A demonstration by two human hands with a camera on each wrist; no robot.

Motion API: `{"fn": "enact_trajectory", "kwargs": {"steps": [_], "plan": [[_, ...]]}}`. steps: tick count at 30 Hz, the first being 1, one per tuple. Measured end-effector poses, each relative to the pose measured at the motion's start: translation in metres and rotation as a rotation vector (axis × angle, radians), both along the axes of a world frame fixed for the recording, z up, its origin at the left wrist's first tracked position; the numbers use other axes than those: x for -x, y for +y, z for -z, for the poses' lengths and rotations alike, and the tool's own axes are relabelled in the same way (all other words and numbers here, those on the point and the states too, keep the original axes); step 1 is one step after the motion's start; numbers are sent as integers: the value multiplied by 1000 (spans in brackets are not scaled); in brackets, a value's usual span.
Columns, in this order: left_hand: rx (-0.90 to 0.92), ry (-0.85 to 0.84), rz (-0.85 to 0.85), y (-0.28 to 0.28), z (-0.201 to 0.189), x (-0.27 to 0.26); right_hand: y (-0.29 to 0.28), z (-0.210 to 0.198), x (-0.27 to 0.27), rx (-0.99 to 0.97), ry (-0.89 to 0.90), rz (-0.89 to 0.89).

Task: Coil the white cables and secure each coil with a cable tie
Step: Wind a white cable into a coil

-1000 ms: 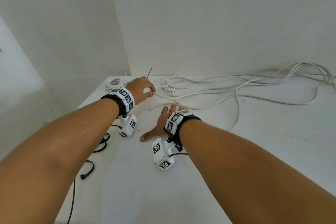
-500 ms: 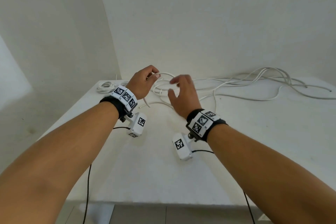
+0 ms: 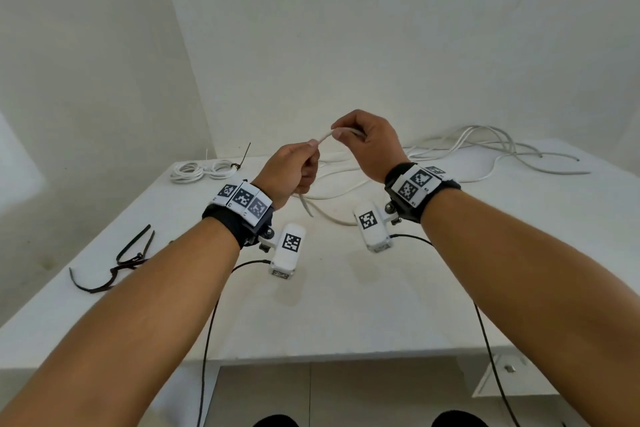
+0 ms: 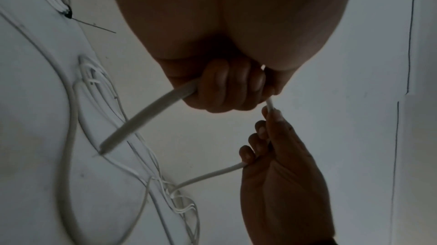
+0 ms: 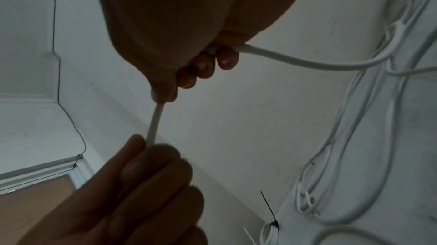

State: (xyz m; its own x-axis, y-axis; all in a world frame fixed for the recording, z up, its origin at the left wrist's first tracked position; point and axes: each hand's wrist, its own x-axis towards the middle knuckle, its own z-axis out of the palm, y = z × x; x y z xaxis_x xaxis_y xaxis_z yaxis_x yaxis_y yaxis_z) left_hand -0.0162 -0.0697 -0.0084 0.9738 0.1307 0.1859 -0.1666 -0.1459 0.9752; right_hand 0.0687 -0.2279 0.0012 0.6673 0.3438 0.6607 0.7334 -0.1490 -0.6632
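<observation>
Both hands are raised above the worktop (image 3: 346, 305) with a short span of white cable (image 3: 325, 137) stretched between them. The left hand (image 3: 289, 173) has its fingers curled round the cable close to its free end, and that end pokes out below the fist toward the person. The right hand (image 3: 369, 146) pinches the same cable a little farther along, slightly higher and farther from the body. The held span therefore runs across the person, rising from left to right. From the right hand the cable drops away to the loose white tangle (image 3: 485, 152), which lies on the worktop beyond and to the right of both hands. The right hand is nearer the slack, so it probably feeds each loop toward the left. A finished coil (image 3: 199, 170) lies far left, apparently already tied, though it is small here. Spare black ties (image 3: 130, 258) lie near the left forearm.
</observation>
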Motion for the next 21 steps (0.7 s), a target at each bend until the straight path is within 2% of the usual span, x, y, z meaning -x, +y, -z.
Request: {"fn": "enact_trajectory", "kwargs": {"steps": [5, 8, 11, 13, 18, 21], "plan": [[120, 50, 124, -18, 6, 18, -21, -19, -10, -201, 56, 87], [182, 42, 227, -28, 9, 29, -32, -21, -13, -199, 75, 105], [304, -14, 344, -38, 4, 38, -34, -10, -11, -116, 96, 80], [392, -79, 365, -43, -3, 41, -33, 3, -4, 6, 108, 47], [496, -150, 223, -45, -10, 36, -27, 31, 25, 355, 99, -29], [464, -183, 112, -39, -4, 29, -19, 39, 35, 468, 113, -94]]}}
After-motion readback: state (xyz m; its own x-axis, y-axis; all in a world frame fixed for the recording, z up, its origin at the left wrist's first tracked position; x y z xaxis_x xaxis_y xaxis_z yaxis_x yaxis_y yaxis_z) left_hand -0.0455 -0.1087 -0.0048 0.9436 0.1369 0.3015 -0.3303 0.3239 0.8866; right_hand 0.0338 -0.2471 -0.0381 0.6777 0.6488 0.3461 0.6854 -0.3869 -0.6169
